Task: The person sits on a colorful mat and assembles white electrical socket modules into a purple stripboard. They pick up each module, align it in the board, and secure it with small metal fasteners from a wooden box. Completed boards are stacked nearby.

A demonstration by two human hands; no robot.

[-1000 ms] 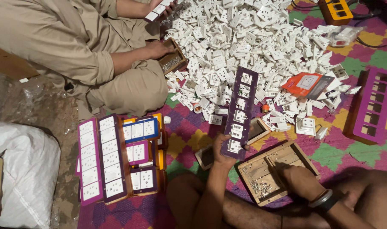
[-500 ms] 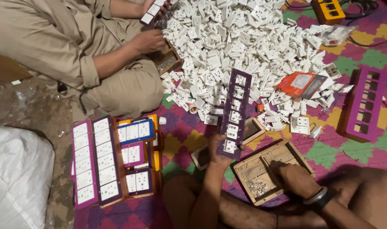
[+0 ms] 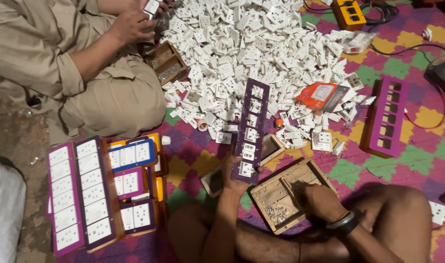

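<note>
- The left hand (image 3: 233, 174), in the lower middle of the frame, pinches the near end of a long purple panel (image 3: 251, 127), thumb on its face; the panel runs away toward the heap, seemingly so its cut-outs face up for fitting.
- Some of its openings already hold white modules; the upper ones look empty.
- The right hand (image 3: 321, 200), lower right, rests with fingers curled down into a shallow wooden tray (image 3: 270, 186) of small metal bits, probably screws; whether it pinches one I cannot tell.
- A heap of white switch parts (image 3: 251, 44) fills the upper middle, within reach on the patterned mat (image 3: 427, 156).
- Finished panels (image 3: 88, 192) lie stacked lower left, set apart from the loose parts.
- Another person's hand (image 3: 131, 24), upper left, works a part over a second small box (image 3: 167, 63).
</note>
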